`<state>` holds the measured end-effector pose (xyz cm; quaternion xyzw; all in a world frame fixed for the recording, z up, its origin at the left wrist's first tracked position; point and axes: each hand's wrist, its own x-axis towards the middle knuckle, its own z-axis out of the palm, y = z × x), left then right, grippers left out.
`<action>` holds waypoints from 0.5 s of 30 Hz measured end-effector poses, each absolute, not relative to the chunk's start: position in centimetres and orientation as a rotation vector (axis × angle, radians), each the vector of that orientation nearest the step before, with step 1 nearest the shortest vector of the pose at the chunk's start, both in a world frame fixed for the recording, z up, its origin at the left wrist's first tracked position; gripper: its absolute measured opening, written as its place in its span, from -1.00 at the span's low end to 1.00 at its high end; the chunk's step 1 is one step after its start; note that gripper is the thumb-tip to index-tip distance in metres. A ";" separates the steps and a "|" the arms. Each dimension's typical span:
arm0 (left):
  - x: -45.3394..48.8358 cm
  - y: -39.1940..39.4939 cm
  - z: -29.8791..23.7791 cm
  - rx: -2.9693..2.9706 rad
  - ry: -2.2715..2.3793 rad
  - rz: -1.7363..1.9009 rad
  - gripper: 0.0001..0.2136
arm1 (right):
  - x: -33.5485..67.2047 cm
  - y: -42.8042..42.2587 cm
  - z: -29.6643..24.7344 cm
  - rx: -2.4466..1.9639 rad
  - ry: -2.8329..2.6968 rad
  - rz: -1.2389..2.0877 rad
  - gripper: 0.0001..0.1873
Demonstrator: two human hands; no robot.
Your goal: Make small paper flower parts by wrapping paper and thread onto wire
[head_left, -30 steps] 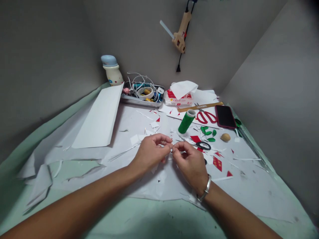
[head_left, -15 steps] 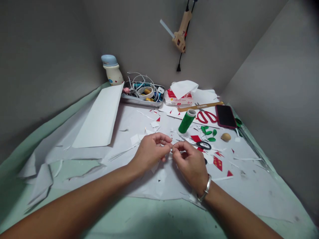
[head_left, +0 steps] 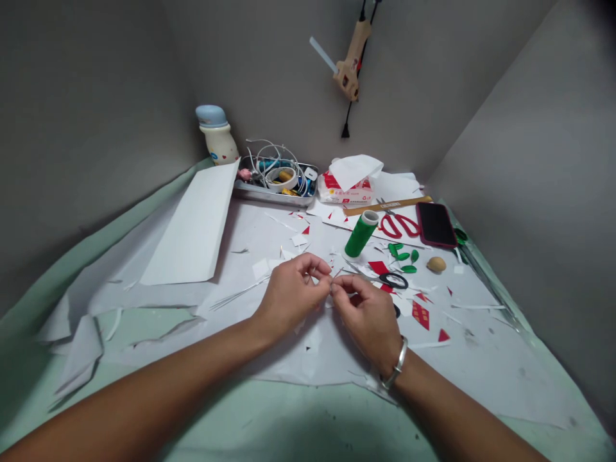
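Your left hand (head_left: 289, 292) and right hand (head_left: 366, 314) meet fingertip to fingertip over the middle of the desk (head_left: 289, 427). Thumb and forefinger of each are pinched shut on a tiny piece (head_left: 331, 287), held just above the white paper sheet (head_left: 481, 378) that covers the desk; it is too small to tell what it is. The other fingers are curled in. There is a silver bracelet (head_left: 397, 364) on your right wrist.

Just behind your hands a green thread spool (head_left: 359, 235) stands tilted. Right of your right hand lie a black ring (head_left: 393, 280), green leaf cutouts (head_left: 403, 255) and a tan nut-shaped lump (head_left: 436, 264). A red paper bit (head_left: 419, 315) beside your right hand has gold print, unreadable.

Toward the far right edge are red scissors (head_left: 398, 226), a dark phone (head_left: 436, 224) face up and a wooden ruler (head_left: 387, 206) with marks too small to read.

At the far edge sit a tissue pack (head_left: 344, 190) with red lettering that is not legible, and a metal tray (head_left: 267, 195) of cables and tape. A cream bottle (head_left: 217, 138) with a blue cap stands in the far left corner, its small printed motifs unreadable. A folded white sheet (head_left: 192, 231) lies left of the tray. A glue gun (head_left: 350, 61) hangs on the wall.
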<state>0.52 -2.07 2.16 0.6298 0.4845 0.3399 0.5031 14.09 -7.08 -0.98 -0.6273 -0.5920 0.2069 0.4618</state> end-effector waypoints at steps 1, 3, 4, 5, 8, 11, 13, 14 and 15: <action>0.5 -2.1 2.1 1.567 1.176 0.830 -0.90 | 14.1 -7.1 -1.0 -1.543 -1.461 0.506 -0.83; 0.4 -2.1 1.9 1.662 1.187 0.856 -0.91 | 14.1 -7.1 -1.0 -1.541 -1.469 0.502 -0.82; 0.4 -2.1 1.7 1.707 1.190 0.865 -0.91 | 14.1 -7.1 -1.0 -1.541 -1.471 0.503 -0.82; 0.4 -2.1 1.6 1.746 1.193 0.869 -0.91 | 14.1 -7.1 -1.0 -1.543 -1.471 0.502 -0.82; 0.3 -2.2 1.4 1.838 1.195 0.863 -0.91 | 14.2 -7.1 -1.1 -1.561 -1.468 0.502 -0.81; 0.4 -2.4 1.4 1.906 1.191 0.864 -0.90 | 14.2 -7.2 -1.1 -1.576 -1.474 0.498 -0.82; 0.4 -2.5 1.4 1.937 1.184 0.865 -0.91 | 14.2 -7.2 -1.1 -1.582 -1.489 0.489 -0.82; 0.4 -2.5 1.4 1.946 1.180 0.864 -0.91 | 14.2 -7.2 -1.1 -1.585 -1.491 0.484 -0.82; 0.4 -2.5 1.3 1.952 1.175 0.861 -0.91 | 14.2 -7.2 -1.1 -1.590 -1.496 0.480 -0.82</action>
